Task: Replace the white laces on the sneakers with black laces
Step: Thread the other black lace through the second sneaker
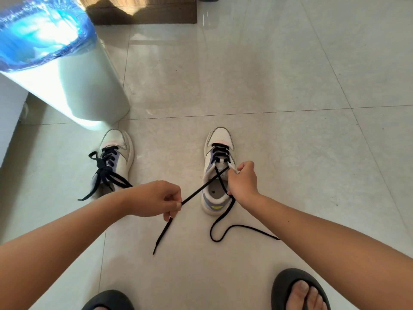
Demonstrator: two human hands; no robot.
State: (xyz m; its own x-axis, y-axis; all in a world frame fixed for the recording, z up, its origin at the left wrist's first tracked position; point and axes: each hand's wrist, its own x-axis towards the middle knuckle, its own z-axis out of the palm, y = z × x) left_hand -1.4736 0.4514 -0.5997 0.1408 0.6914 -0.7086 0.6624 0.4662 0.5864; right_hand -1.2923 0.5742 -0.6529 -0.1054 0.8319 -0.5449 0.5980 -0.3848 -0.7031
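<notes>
Black lace (pixel 194 195): threaded through the right-hand sneaker (pixel 218 171); one end is pulled taut toward the left hand, the other trails across the floor in a loop near the right forearm. How it passes through the top eyelets is hidden behind the right hand.
Left hand (pixel 156 199): fingers curled, the lace pinched between thumb and fingers; the tip hangs down below the fist.
Right hand (pixel 243 181): closed at the sneaker's collar, something white gripped at the top. Whether that is the tongue or a bit of white lace can't be made out, and a black strand seems to run under the palm.
Right-hand sneaker: white with lilac panels, toe pointed away, the lower rows already crossed in black; its heel is partly covered by the lace.
Left-hand sneaker (pixel 116 157): laced in black with the ends left loose, its heel hidden behind the left forearm.
Bin (pixel 73 83): white, lined with a blue bag (pixel 42 30), cut off at the top-left edge, overexposed so the inside isn't readable.
Tiled floor (pixel 268 86): glossy, glare near the top.
Dark slippers (pixel 299 289): cropped by the bottom edge, toes seen in the right one only.
</notes>
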